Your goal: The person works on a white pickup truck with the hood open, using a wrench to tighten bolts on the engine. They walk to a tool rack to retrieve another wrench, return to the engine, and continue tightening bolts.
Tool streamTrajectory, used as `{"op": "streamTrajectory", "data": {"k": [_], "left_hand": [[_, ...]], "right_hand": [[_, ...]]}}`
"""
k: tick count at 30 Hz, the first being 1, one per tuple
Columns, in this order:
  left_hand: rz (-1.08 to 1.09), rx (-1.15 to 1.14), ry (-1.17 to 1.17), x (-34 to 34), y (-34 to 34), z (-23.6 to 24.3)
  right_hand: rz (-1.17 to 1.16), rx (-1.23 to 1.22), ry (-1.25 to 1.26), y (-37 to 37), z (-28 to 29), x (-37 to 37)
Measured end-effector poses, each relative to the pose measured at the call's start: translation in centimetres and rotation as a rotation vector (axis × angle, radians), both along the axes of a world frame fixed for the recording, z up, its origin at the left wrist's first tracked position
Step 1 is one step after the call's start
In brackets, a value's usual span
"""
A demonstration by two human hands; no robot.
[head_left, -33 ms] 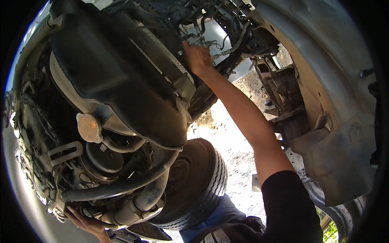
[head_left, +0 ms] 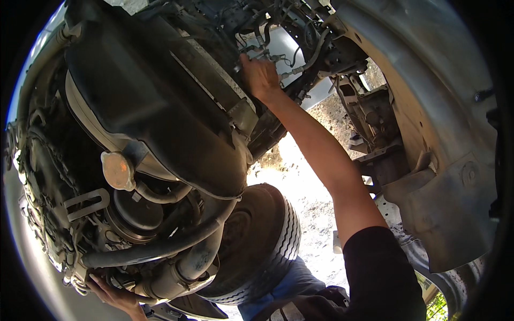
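My right hand (head_left: 259, 75) reaches far up into the machinery at the top middle. Its fingers lie among thin metal pipes and fittings (head_left: 267, 53), and their tips are hidden, so I cannot tell whether they grip anything. The bare right forearm runs down to a black sleeve (head_left: 380, 273). At the lower left, my left hand (head_left: 115, 295) rests with fingers apart against the underside of the engine parts, beside a thick black hose (head_left: 160, 247). It holds nothing.
A big black housing (head_left: 155, 107) fills the upper left, with a round rusty cap (head_left: 118, 170) beneath it. A worn tyre (head_left: 265, 241) sits at the lower middle. A grey body panel (head_left: 428, 134) curves along the right. Sunlit gravel (head_left: 308, 187) shows between them.
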State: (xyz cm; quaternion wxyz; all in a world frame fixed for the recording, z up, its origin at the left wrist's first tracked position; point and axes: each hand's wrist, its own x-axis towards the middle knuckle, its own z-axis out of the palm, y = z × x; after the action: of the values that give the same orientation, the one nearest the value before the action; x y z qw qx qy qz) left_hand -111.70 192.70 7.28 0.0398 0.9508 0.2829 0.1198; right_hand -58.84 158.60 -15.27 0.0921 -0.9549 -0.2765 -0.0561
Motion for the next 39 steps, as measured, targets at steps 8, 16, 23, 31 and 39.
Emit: {"op": "streamTrajectory", "data": {"k": [8,16,23,31,39], "left_hand": [[-0.031,0.127,0.061,-0.3,-0.2,0.2],[0.032,-0.03,0.0,-0.3,0.0,0.1],[0.136,-0.213,-0.11,0.6,0.0,0.5],[-0.007,0.035,0.023,0.5,-0.4,0.5],[-0.005,0.069,0.046,-0.2,-0.1,0.3]], "right_hand": [[-0.427,0.444,0.008,-3.9,2.0,2.9],[-0.584,1.084,0.418,-8.3,2.1,6.1],[-0.508,0.956,0.45,-8.3,0.9,7.1],[-0.018,-0.028,0.076,-1.2,0.6,1.8],[-0.295,0.225,-0.033,-1.8,1.3,1.4]]}}
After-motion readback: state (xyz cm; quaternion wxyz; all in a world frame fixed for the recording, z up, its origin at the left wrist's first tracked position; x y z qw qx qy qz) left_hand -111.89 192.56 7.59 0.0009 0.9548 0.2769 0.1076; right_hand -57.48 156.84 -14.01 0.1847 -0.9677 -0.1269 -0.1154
